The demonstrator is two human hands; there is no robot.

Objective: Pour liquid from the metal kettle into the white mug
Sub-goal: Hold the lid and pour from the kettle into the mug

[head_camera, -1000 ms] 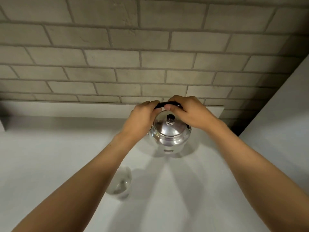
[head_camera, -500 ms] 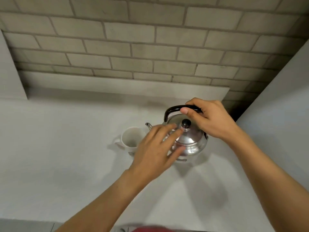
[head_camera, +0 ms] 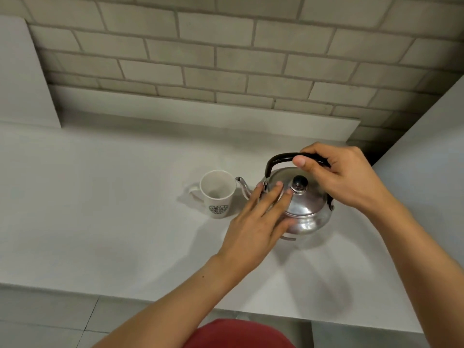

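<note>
Metal kettle (head_camera: pixel 305 209) sat upright on the white counter (head_camera: pixel 100 222), spout (head_camera: pixel 243 187) aimed left at the white mug (head_camera: pixel 218 194) — mug just beside it, upright, looked empty, handle on its far left. Right hand (head_camera: pixel 344 177) was wrapped round the black handle (head_camera: pixel 278 159) up top. Left hand (head_camera: pixel 256 222) lay flat w/ fingers (head_camera: pixel 273 194) spread on the lid (head_camera: pixel 305 197) — gripping nothing, tips near the black knob (head_camera: pixel 300 183).

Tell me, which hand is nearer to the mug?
Left. The left hand lies flat on the kettle lid, just right of the mug and beside the spout. The right hand grips the handle, farther right.
</note>
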